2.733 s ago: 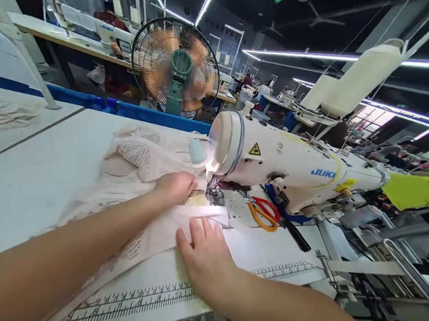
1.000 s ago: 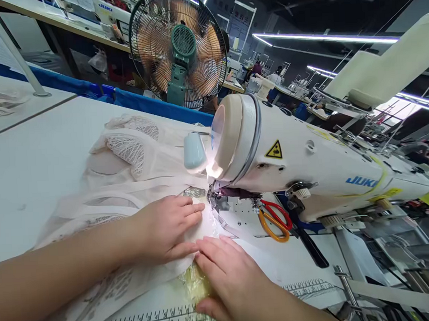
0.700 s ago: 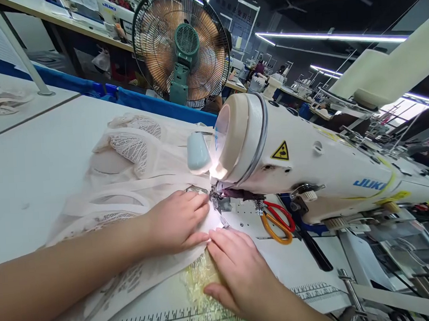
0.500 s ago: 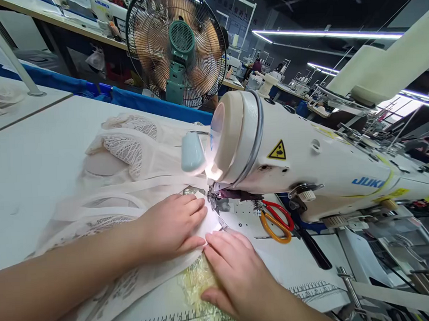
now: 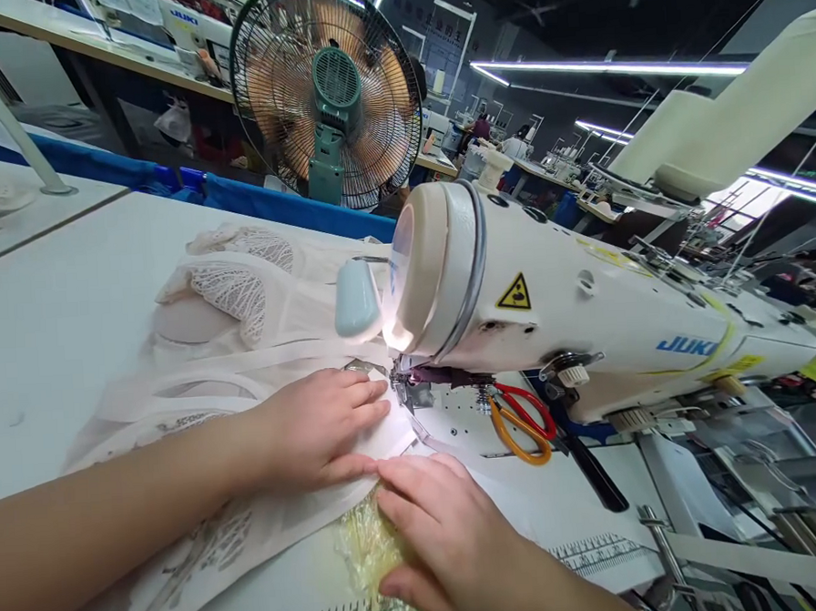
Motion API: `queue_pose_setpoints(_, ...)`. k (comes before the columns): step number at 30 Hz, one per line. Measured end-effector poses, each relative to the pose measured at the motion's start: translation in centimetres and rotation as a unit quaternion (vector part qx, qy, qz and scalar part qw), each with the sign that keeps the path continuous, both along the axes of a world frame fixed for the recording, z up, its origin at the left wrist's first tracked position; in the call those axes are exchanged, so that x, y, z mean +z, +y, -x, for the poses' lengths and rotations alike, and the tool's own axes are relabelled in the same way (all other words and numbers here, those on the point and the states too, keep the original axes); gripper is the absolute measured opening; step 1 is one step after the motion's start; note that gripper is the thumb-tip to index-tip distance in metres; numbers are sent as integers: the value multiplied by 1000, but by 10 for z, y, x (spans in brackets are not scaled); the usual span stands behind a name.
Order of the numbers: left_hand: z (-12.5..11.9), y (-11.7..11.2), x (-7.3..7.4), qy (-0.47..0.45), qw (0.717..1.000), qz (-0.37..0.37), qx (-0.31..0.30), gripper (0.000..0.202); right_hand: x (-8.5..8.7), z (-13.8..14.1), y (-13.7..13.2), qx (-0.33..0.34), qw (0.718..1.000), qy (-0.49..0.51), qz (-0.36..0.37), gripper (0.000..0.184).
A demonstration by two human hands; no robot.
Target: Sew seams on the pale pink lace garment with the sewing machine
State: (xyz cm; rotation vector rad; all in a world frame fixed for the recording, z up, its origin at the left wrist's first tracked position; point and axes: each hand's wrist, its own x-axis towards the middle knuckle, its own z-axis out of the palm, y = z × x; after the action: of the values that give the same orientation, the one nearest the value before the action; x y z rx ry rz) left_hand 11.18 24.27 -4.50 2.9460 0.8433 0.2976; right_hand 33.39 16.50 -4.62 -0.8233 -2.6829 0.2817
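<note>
My left hand [image 5: 315, 429] lies flat, fingers stretched out, on a pale pink lace garment [image 5: 237, 314] just left of the presser foot [image 5: 407, 389] of a white JUKI sewing machine [image 5: 587, 319]. My right hand [image 5: 440, 532] rests palm down in front of the needle, fingers together, pressing the fabric edge and a yellowish lace strip [image 5: 366, 549]. Both hands touch each other at the fingertips. The garment spreads back and left over the white table [image 5: 59, 315].
Scissors with red and orange handles [image 5: 520, 420] lie on the machine bed right of the needle. A ruler strip [image 5: 585, 551] runs along the table's front. A standing fan [image 5: 325, 91] is behind the table. Other workstations and a distant person fill the background.
My hands have shifted from apart to side by side at the needle. In the last half second my right hand drew slightly back toward me; the left hand stayed flat on the fabric.
</note>
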Motion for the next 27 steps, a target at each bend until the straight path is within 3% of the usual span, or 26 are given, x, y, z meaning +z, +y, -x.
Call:
queue_pose_setpoints(4,3,1,1,-3,1000,4,-9,49,-4,-4,1,-112,991,-18,-74,38)
queue_pose_setpoints(6,5,0,1,-8,1000,7,-15,49,-5,-5,1,-139,987,-30,-74,38)
queue_pose_setpoints(19,12,-1,0,-21,999,37,-33,55,-1,-3,-2,-83,995,-47,18,40)
queue_pose_setpoints(27,9,-5,6,12,999,37,20,59,-5,-8,-2,-98,994,-52,-12,41)
